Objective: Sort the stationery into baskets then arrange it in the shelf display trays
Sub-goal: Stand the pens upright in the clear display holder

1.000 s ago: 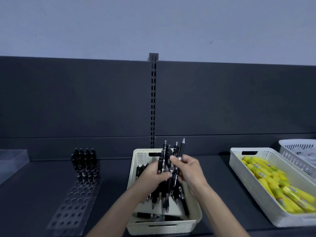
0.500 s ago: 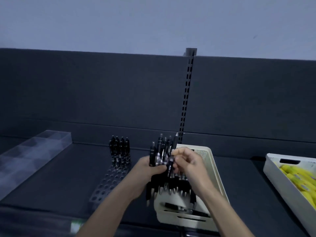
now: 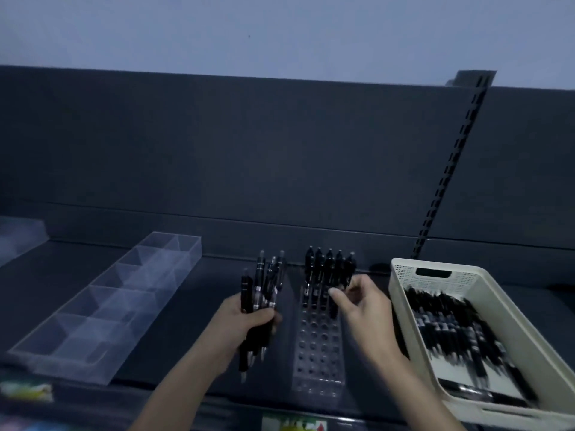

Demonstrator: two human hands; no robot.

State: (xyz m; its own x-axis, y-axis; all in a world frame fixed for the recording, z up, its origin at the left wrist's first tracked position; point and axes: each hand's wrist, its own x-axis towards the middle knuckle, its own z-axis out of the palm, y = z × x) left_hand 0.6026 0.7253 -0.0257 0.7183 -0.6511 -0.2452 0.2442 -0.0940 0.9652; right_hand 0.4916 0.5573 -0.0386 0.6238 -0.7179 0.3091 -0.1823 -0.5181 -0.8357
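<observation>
My left hand (image 3: 249,325) grips a bundle of black pens (image 3: 264,284), held upright just left of a clear holed pen stand (image 3: 317,353). Several black pens (image 3: 329,265) stand in the stand's back rows. My right hand (image 3: 367,312) hovers over the stand with curled fingers, pinching one black pen (image 3: 333,307) at the filled rows; blur hides the pen's tip. To the right, a white basket (image 3: 401,293) holds many more black pens (image 3: 451,325).
A clear divided display tray (image 3: 124,293) lies on the dark shelf to the left, and the corner of another clear tray (image 3: 18,237) shows at the far left. The slotted shelf upright (image 3: 451,169) rises behind the basket. Price labels line the shelf's front edge.
The view swung left, so the yellow highlighter basket dropped out. My right hand left the bundle and moved right to the holed stand; my left hand carried the bundle away from the basket.
</observation>
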